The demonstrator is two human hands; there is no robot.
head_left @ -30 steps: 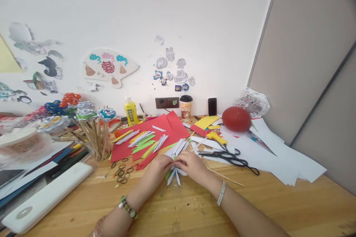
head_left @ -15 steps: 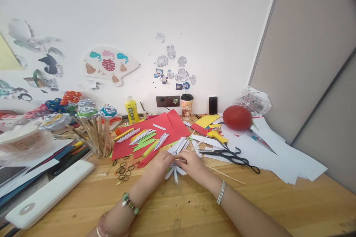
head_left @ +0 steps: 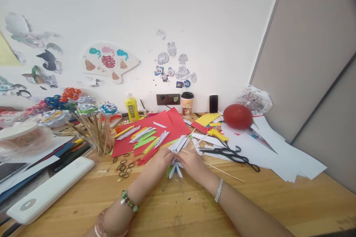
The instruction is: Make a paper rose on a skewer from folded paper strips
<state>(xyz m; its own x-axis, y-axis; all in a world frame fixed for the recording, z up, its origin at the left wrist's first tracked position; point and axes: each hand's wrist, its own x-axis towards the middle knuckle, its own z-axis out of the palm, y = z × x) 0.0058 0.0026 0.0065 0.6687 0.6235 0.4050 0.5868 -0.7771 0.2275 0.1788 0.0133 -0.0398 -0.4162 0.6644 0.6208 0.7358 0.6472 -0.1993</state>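
Right in front of the red sheet (head_left: 155, 127), both hands meet over a paper bundle (head_left: 174, 168) on the wooden desk (head_left: 178, 207): left hand (head_left: 160, 159) and right hand (head_left: 191, 162) each pinch it, fingers closed on its top. Below them its narrow folded strips, white with one green, fan out in pointed tips. Black scissors (head_left: 230, 153) lie right of the sheet, small dark bands (head_left: 124, 164) just before it.

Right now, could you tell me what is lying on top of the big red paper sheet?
On the big red paper sheet lie folded white, green and yellow paper strips. Whatever is beneath those strips is covered.
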